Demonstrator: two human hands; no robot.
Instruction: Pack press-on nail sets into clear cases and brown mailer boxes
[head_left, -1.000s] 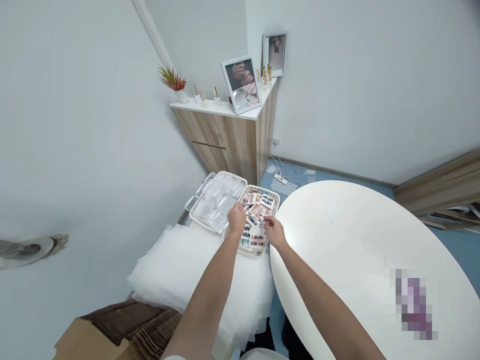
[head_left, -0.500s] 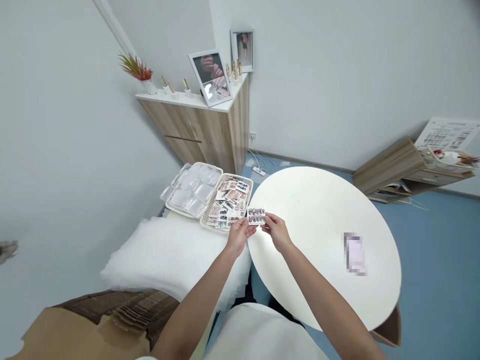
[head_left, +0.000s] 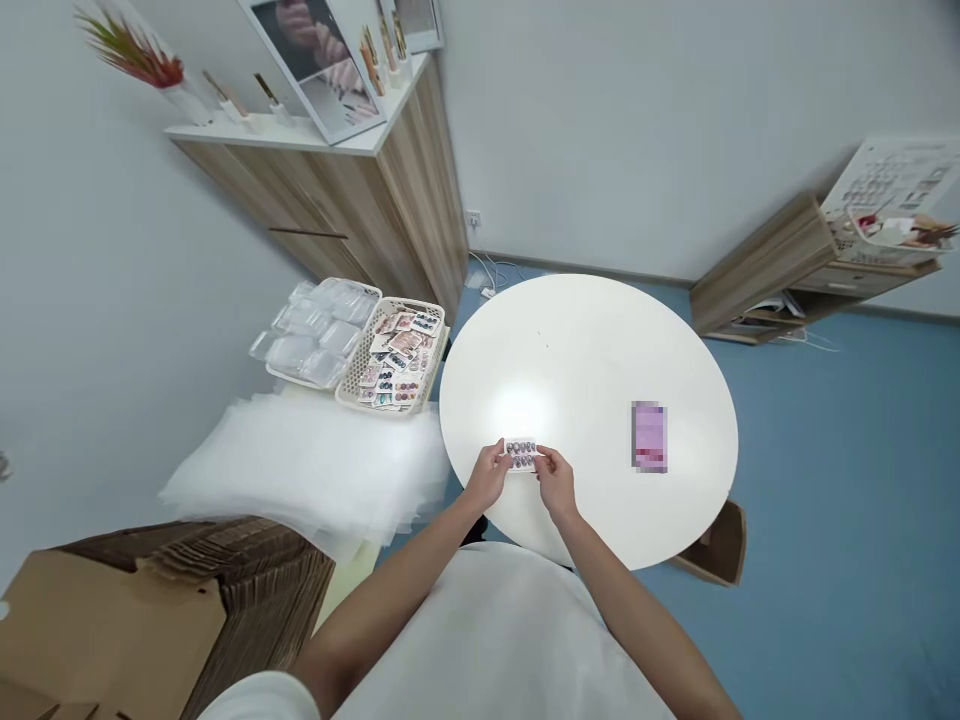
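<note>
Between my two hands is a small white card of press-on nails (head_left: 520, 453), with two rows of dark, glossy nails facing up. My left hand (head_left: 487, 476) pinches its left edge, thumb on top. On the opposite edge, my right hand (head_left: 556, 482) grips with thumb and fingers. The card is held over the near left part of the round white table (head_left: 592, 370). To the left, a white basket (head_left: 349, 386) holds many similar nail cards (head_left: 405, 345).
Clear plastic boxes (head_left: 315, 330) fill another basket beside the cards. White foam sheets (head_left: 300, 460) and folded brown cardboard boxes (head_left: 255, 600) are stacked at my left. A blurred purple object (head_left: 650, 437) lies on the table. A wooden cabinet (head_left: 405, 190) stands behind the baskets.
My view has turned and shifted, so the baskets and cabinet appear farther left. Both hands, still holding the nail card, have moved from the table's left edge to over its top.
</note>
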